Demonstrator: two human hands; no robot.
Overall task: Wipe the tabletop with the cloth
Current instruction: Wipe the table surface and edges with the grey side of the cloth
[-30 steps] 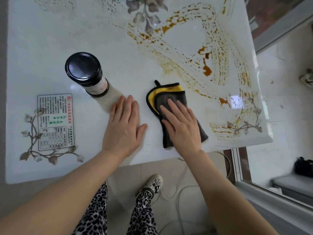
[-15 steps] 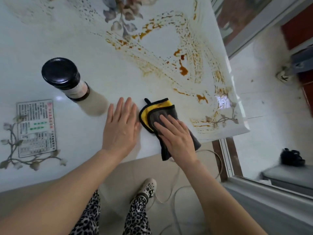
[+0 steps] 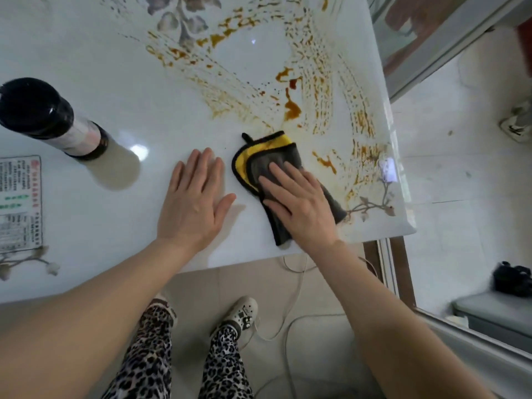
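Hands flat on a glossy white table (image 3: 86,220), seen from above by the person's head camera. The right hand (image 3: 299,208) presses down on a folded cloth (image 3: 264,156), grey on top with a yellow underside and black trim, its fingers straight and slightly spread across the fabric. The cloth lies near the table's front edge, toward the right corner, with a small black loop at its far corner. Just beside it, the left hand (image 3: 195,203) rests palm down on bare tabletop, fingers straight and close together, thumb held out toward the cloth without touching it. Orange-brown sauce (image 3: 292,109) is smeared in streaks and blobs beyond the cloth and to its right. Well to the left stands a bottle (image 3: 49,119) with a black cap. A printed card (image 3: 20,203) lies at the left edge.
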